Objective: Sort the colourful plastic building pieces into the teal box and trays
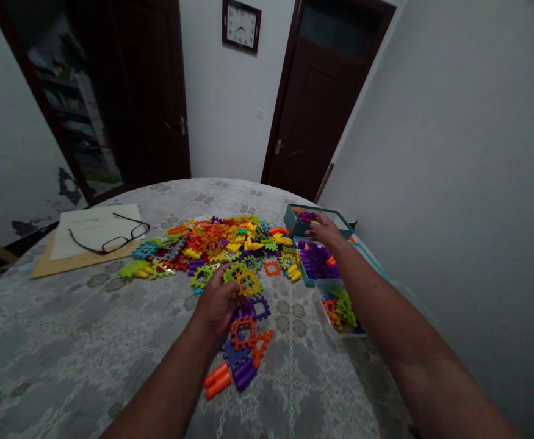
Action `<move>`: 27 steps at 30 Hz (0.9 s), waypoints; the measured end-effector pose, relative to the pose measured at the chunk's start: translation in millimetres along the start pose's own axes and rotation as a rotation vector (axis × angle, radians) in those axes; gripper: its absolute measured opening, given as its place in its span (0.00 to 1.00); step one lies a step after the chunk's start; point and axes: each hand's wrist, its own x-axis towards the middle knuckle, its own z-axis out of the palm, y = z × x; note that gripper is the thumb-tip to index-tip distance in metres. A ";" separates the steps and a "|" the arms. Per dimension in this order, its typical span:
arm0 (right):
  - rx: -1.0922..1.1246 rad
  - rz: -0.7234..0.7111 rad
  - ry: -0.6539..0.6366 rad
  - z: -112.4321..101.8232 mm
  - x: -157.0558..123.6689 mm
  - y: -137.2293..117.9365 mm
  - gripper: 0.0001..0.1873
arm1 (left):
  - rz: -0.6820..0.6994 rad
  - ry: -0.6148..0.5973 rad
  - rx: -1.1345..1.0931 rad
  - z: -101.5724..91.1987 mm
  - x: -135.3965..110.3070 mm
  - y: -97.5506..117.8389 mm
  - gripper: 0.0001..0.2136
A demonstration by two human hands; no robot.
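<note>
My left hand (216,302) is closed on several toothed plastic building pieces (243,278), lime green and yellow. Just below it on the cloth lie purple pieces (234,353), orange toothed pieces (243,332) and orange tubes (218,379). At the right my right hand (324,229) reaches over the near edge of a teal box (295,227) with small mixed-colour pieces inside. Its fingers are apart, and I see nothing held in them. A second teal tray (309,282) with purple pieces sits under my right wrist.
A heap of colourful building pieces (216,238) spreads across the middle of the round table (147,341). Eyeglasses (111,245) rest on paper (72,231) at the left. Beside my right forearm stands a clear container (328,323) of mixed pieces. A wall rises close on the right.
</note>
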 end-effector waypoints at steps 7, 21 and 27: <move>-0.062 -0.009 -0.082 7.1 -34.6 0.5 0.24 | -0.001 -0.018 0.004 0.2 -0.5 -0.1 0.30; -0.051 -0.291 -0.471 67.6 -218.4 30.6 0.28 | -0.052 -0.179 0.021 13.2 -14.6 0.1 0.27; -0.045 -0.304 -0.379 66.8 -222.4 32.7 0.25 | -0.045 -0.184 0.021 11.8 -13.6 -1.3 0.24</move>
